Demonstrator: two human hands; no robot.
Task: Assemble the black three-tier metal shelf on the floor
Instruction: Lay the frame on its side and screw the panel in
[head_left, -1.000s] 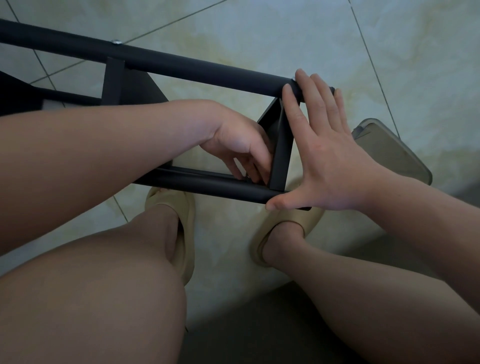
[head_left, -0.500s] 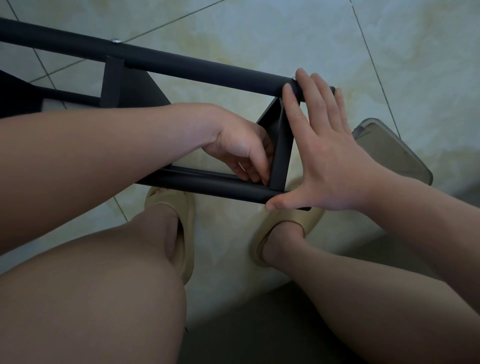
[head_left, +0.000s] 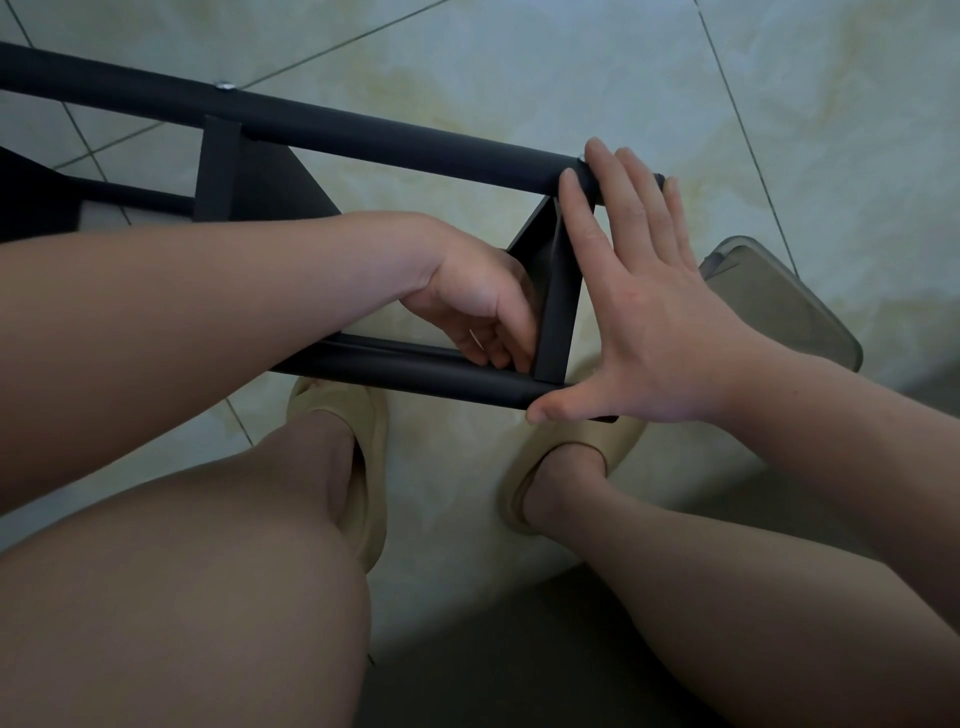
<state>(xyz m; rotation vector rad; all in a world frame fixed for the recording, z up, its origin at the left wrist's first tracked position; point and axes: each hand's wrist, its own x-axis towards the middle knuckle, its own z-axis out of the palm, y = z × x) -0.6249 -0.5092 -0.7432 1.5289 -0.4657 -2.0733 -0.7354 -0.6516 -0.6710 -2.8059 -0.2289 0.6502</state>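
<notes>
Your right hand's fingers (head_left: 618, 208) are straight and pressed side by side, laid across the right end of the far tube (head_left: 389, 132). The thumb is spread wide, its tip on the right end of the near tube (head_left: 415, 373). The right hand (head_left: 644, 322) thus spans both tube ends, palm flat against the frame.

Your left hand's fingers (head_left: 498, 348) are curled down into the corner where the cross bar (head_left: 560, 317) meets the near tube. You cannot tell whether they pinch anything. The left hand (head_left: 475, 299) reaches in between the two tubes.

The black shelf frame (head_left: 218, 171) lies on its side over the tiled floor (head_left: 519, 67). Its long axis runs left to right, and the tube ends point right. The near tube passes above the toes of two beige slippers (head_left: 363, 415). A screw (head_left: 224, 85) sits on the far tube towards the left. A grey translucent lid (head_left: 779, 306) lies on the floor just right of your right hand.
</notes>
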